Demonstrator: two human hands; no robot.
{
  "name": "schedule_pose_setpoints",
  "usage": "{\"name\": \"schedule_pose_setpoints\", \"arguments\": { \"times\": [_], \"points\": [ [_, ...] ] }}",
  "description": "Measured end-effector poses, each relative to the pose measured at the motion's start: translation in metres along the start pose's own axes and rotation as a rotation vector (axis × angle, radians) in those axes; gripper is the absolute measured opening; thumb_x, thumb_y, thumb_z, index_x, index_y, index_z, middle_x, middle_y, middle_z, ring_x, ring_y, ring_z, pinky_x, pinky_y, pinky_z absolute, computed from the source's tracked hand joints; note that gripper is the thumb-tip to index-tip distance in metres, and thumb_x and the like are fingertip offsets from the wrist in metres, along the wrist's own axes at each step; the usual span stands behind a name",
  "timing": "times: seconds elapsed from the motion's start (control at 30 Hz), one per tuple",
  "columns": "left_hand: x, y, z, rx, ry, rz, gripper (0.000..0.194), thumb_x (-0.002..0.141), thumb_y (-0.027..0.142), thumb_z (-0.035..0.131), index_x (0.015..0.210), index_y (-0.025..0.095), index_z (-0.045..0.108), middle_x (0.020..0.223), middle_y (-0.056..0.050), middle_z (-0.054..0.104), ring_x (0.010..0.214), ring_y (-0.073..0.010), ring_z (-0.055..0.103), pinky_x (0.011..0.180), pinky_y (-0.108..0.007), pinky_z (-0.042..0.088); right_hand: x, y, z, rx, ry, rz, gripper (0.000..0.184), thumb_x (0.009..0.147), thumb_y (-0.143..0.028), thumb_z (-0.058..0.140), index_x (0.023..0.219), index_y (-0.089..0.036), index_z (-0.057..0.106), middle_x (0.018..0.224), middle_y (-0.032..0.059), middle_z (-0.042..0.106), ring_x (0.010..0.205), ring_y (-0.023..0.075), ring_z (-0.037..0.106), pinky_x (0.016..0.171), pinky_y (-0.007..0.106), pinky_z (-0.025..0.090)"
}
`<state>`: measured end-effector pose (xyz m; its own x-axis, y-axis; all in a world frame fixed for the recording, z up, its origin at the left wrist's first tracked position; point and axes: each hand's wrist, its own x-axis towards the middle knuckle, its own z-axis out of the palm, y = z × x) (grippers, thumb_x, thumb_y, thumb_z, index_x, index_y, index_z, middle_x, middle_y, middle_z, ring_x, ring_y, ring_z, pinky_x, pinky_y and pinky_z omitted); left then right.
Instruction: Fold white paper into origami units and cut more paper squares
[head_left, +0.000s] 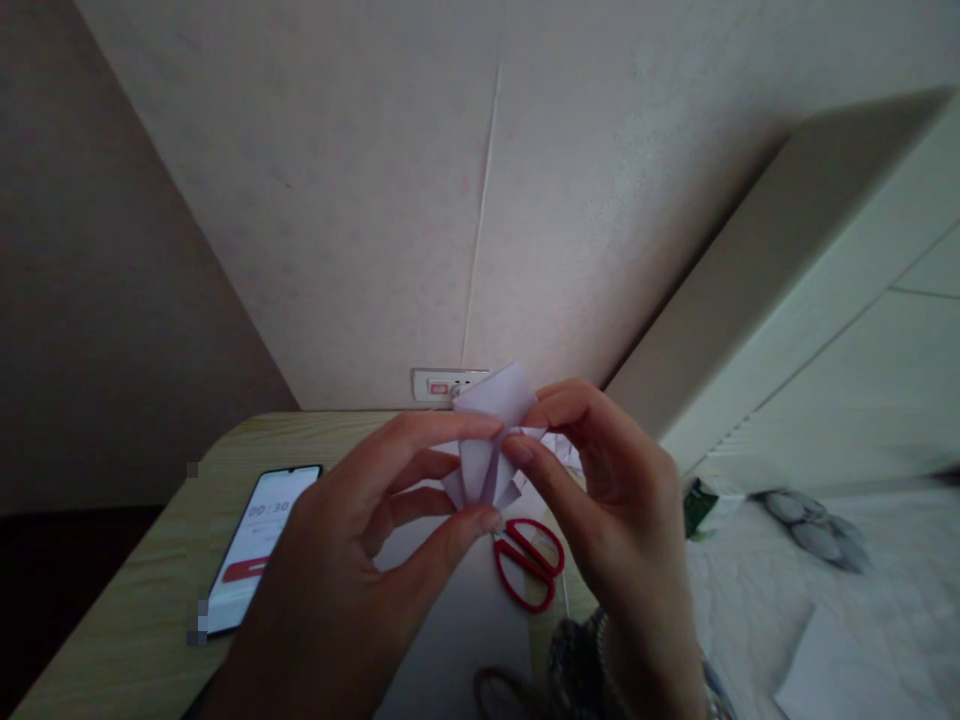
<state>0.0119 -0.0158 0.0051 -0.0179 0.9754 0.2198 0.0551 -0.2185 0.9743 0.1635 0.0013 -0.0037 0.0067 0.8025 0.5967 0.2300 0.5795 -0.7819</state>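
Both hands hold a folded piece of white paper (pixel 499 395) above the table, its layers fanned out in several flaps. My left hand (pixel 382 520) grips it from the left, with the index finger on the upper fold and the thumb at the bottom tip. On the other side, my right hand (pixel 607 480) pinches a flap between thumb and index finger. Just below the paper lie scissors with red handles (pixel 529 562), their blades hidden. A white sheet (pixel 450 630) lies flat under the hands.
A phone (pixel 262 540) showing a timer lies at the left on the wooden table (pixel 135 590). A wall socket (pixel 439 385) sits behind the hands. To the right, a bed (pixel 750 610) carries a loose sheet (pixel 840 665) and a grey object (pixel 814 525).
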Motion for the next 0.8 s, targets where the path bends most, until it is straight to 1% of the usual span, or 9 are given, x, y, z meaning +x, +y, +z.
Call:
{"name": "schedule_pose_setpoints", "arguments": {
  "times": [0.13,0.23,0.37,0.43,0.53,0.63,0.73,0.8],
  "points": [
    [-0.0006,0.0005,0.0008,0.019,0.022,-0.024,0.024,0.073,0.017,0.074,0.087,0.036,0.077,0.092,0.005,0.074,0.077,-0.0141,0.071,0.07,-0.017,0.061,-0.0013,-0.0007,0.0009,-0.007,0.007,0.004,0.01,0.089,-0.017,0.069,0.083,-0.022,0.063,0.077,-0.004,0.061,0.074,0.0126,0.057,0.067,0.027,0.045],
    [-0.0006,0.0007,0.0007,0.027,0.014,-0.027,0.024,0.073,0.018,0.074,0.087,0.037,0.077,0.092,0.006,0.074,0.077,-0.0134,0.071,0.069,-0.016,0.06,-0.0022,-0.0013,0.0019,-0.005,0.02,-0.007,0.01,0.089,-0.016,0.069,0.085,-0.023,0.063,0.078,-0.0043,0.061,0.074,0.0125,0.057,0.067,0.027,0.045],
    [0.0002,0.0007,-0.0004,0.011,0.006,-0.043,0.025,0.07,0.017,0.075,0.086,0.036,0.077,0.081,0.005,0.072,0.071,-0.0145,0.069,0.064,-0.017,0.06,-0.0027,-0.0025,0.0026,0.007,0.021,0.007,0.01,0.088,-0.016,0.07,0.085,-0.023,0.063,0.078,-0.0045,0.061,0.074,0.0124,0.058,0.067,0.027,0.045],
    [0.0005,0.0011,-0.0004,-0.002,0.015,-0.051,0.027,0.068,0.015,0.076,0.084,0.037,0.077,0.076,0.005,0.07,0.071,-0.014,0.068,0.061,-0.015,0.058,-0.0029,-0.0026,0.0028,0.014,0.024,0.017,0.01,0.089,-0.016,0.07,0.085,-0.023,0.063,0.078,-0.0047,0.061,0.075,0.0123,0.058,0.068,0.027,0.046],
    [-0.0001,0.0018,0.0009,-0.021,0.011,-0.053,0.03,0.069,0.014,0.076,0.085,0.039,0.078,0.077,0.006,0.072,0.072,-0.0124,0.069,0.06,-0.012,0.057,-0.0032,-0.002,0.0033,0.024,0.032,0.024,0.01,0.089,-0.016,0.07,0.087,-0.023,0.063,0.078,-0.0044,0.062,0.076,0.0127,0.059,0.069,0.027,0.047],
    [-0.0016,0.0023,0.0031,-0.05,0.024,-0.056,0.03,0.071,0.015,0.075,0.087,0.04,0.078,0.083,0.007,0.074,0.079,-0.0129,0.072,0.064,-0.012,0.058,-0.0031,-0.0009,0.0036,0.025,0.047,0.015,0.01,0.088,-0.015,0.07,0.087,-0.023,0.064,0.078,-0.0033,0.061,0.075,0.0136,0.059,0.067,0.028,0.047],
    [-0.0026,0.0025,0.0044,-0.088,0.048,-0.068,0.026,0.072,0.019,0.076,0.088,0.039,0.077,0.091,0.007,0.076,0.082,-0.0138,0.074,0.067,-0.014,0.06,-0.0033,-0.0003,0.003,0.016,0.066,0.005,0.01,0.088,-0.016,0.07,0.086,-0.023,0.064,0.078,-0.0026,0.061,0.074,0.0141,0.058,0.064,0.029,0.047],
    [-0.0023,0.0023,0.0041,-0.079,0.05,-0.074,0.022,0.073,0.021,0.076,0.087,0.037,0.077,0.088,0.006,0.076,0.079,-0.015,0.074,0.065,-0.016,0.06,-0.0039,-0.0003,0.0026,0.011,0.072,0.002,0.01,0.088,-0.016,0.07,0.086,-0.023,0.064,0.078,-0.0026,0.061,0.074,0.0142,0.058,0.064,0.029,0.047]
  ]
}}
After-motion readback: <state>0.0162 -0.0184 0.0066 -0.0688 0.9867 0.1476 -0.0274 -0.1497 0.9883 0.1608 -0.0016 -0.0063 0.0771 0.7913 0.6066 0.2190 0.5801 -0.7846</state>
